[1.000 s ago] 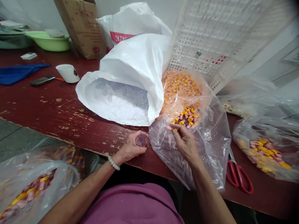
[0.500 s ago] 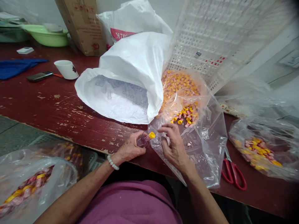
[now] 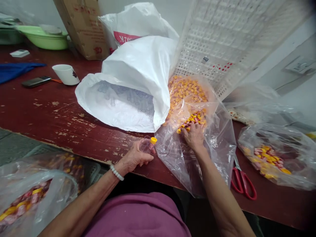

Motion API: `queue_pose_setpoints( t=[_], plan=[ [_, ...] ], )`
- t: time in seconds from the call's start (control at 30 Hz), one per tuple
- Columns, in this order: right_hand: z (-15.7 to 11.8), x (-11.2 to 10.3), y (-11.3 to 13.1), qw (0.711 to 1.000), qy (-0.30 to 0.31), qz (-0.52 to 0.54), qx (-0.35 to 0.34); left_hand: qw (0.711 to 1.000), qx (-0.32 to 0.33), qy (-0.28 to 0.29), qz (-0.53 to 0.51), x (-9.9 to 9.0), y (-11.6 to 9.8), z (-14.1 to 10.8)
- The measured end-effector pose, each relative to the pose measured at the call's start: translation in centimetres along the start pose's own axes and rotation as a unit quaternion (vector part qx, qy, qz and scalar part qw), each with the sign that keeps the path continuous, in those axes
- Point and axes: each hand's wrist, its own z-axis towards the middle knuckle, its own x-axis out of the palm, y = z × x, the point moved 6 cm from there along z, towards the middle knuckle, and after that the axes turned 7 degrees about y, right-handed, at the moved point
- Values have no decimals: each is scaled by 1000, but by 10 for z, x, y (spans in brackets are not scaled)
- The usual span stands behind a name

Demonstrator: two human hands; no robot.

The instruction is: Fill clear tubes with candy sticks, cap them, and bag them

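Left hand (image 3: 133,157) grasping clear tubes (image 3: 144,145) and a yellow-capped tube (image 3: 153,141), right hand (image 3: 195,137) touching yellow-capped pieces (image 3: 196,117) (grip: cannot tell), red worktop (image 3: 86,131)

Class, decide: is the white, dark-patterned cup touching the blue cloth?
Apart. In the head view, bare red tabletop shows between the cup and the cloth.
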Motion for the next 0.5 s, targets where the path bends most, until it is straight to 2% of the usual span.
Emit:
queue_pose_setpoints(
  t=[0.07,0.13,0.27,0.33,0.4,0.47,0.5],
  plan=[
    [12,11,-15,995,33,-87,38,998,-3,23,-53,4,1,-2],
    [17,17,-21,991,54,-117,47,993,-14,53,-109,9,2,-3],
    [12,7,-23,996,33,-54,68,978,-42,90,-184,15,2,-6],
    [2,-5,-16,997,15,31,63,976,-51,92,-191,16,1,-6],
    [-14,-18,6,985,32,169,-6,977,-55,89,-184,17,1,-5],
    [-37,-35,42,943,68,304,-120,981,-53,80,-168,18,1,-3],
    [-50,-44,60,924,82,333,-172,983,-51,77,-156,19,1,-3]
  ],
)
